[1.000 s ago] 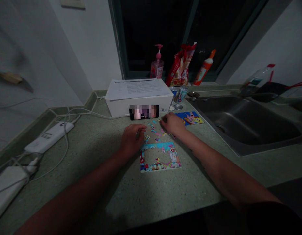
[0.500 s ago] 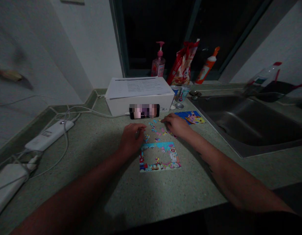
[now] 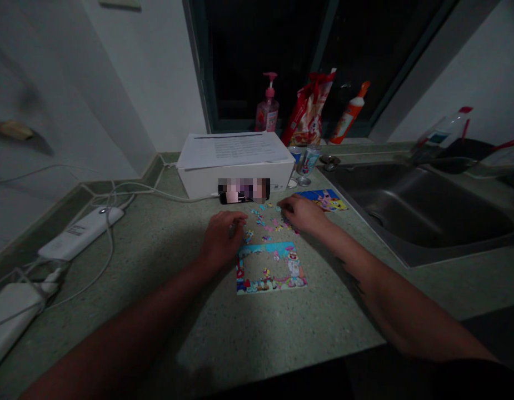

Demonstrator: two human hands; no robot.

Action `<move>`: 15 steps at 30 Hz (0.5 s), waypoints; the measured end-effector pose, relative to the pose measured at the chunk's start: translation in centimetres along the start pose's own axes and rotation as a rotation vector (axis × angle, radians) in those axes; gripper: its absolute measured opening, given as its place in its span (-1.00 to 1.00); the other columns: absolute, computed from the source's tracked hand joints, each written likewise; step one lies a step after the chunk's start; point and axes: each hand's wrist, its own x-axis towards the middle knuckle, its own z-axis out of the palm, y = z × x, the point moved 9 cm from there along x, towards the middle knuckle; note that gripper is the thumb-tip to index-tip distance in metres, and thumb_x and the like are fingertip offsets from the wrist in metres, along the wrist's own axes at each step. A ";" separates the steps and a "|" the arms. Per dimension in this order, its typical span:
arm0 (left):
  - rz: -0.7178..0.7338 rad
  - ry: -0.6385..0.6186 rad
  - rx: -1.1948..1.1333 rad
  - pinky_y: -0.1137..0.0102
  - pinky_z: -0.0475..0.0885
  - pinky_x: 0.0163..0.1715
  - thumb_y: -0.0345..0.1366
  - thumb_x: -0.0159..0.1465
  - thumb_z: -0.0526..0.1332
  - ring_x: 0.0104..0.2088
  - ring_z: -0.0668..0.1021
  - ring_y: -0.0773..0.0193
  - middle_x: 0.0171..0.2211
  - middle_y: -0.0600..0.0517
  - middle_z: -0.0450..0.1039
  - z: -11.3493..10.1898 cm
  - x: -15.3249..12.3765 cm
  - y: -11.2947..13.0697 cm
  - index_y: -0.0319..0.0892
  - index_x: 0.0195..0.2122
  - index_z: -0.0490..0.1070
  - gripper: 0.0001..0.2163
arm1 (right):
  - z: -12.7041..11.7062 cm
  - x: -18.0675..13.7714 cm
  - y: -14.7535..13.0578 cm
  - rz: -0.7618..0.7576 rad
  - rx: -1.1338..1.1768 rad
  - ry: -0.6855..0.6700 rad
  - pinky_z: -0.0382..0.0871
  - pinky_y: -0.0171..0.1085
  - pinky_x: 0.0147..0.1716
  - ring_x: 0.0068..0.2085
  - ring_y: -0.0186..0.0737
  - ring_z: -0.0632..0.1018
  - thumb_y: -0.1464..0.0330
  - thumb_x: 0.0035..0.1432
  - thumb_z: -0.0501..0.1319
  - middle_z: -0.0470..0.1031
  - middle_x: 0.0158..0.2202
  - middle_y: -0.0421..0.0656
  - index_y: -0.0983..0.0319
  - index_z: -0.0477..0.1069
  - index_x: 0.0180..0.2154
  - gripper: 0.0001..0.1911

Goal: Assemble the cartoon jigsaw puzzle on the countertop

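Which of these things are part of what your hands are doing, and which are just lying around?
Being used:
left hand
right hand
partly built jigsaw puzzle
loose puzzle pieces
cartoon picture card

Just lying around:
white box with papers
pump soap bottle
snack bag
steel sink

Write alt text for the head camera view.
A person's left hand and right hand rest among small colourful jigsaw pieces on a speckled green countertop, next to a partly built cartoon puzzle frame. A stainless steel sink lies to the right.
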 end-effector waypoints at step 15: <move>-0.006 0.007 0.006 0.10 0.48 0.06 -0.34 0.39 0.16 -0.08 0.63 0.06 -0.15 -0.04 0.67 0.1 0.0 -0.2 -0.11 -0.10 0.58 -0.81 | 0.7 0.8 0.5 -0.007 0.011 -0.024 0.45 -0.19 -0.06 -0.08 -0.06 0.63 0.37 0.33 0.25 0.60 -0.03 0.02 0.19 0.63 -0.03 -0.76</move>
